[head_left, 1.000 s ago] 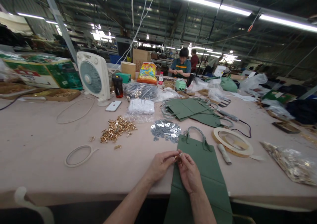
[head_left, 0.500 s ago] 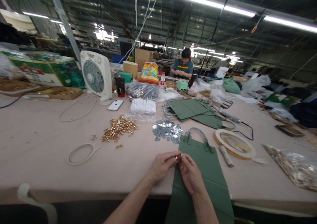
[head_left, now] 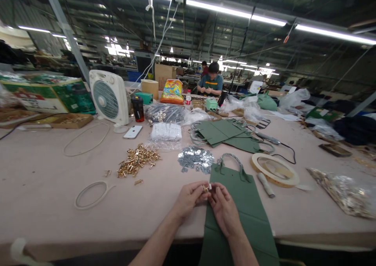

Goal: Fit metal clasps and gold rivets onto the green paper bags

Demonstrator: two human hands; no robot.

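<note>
The gold fitting [head_left: 205, 189] is pinched in the left hand [head_left: 189, 197], its thumb and forefinger clamped on it, over the near part of the surface [head_left: 141, 211] and just beside the left edge of the green bag panel [head_left: 235, 195]. It looks like hard, polished metal, so it should be light, stiff and rather slippery, not easily broken but easily dropped or scratched; a firm pinch across its bar, with the prongs left free, would probably suit it best. Its gold part shows between the left fingertips, while a small pale bit at its right end points toward the right hand [head_left: 225, 211]. The right fingers are curled close to that end, thumb and forefinger near each other, but whether they grip the pale bit or merely rest beside it I cannot tell. The right hand is over the panel, which appears to be flat, fairly stiff sheet material that should bend at its creases and is best taken by its edges or by the handle [head_left: 232, 157] at its far end. Beyond the hands lie a heap of gold fittings [head_left: 138, 160] and a heap of thin metal plates [head_left: 196, 159], both well apart from the fingers.
</note>
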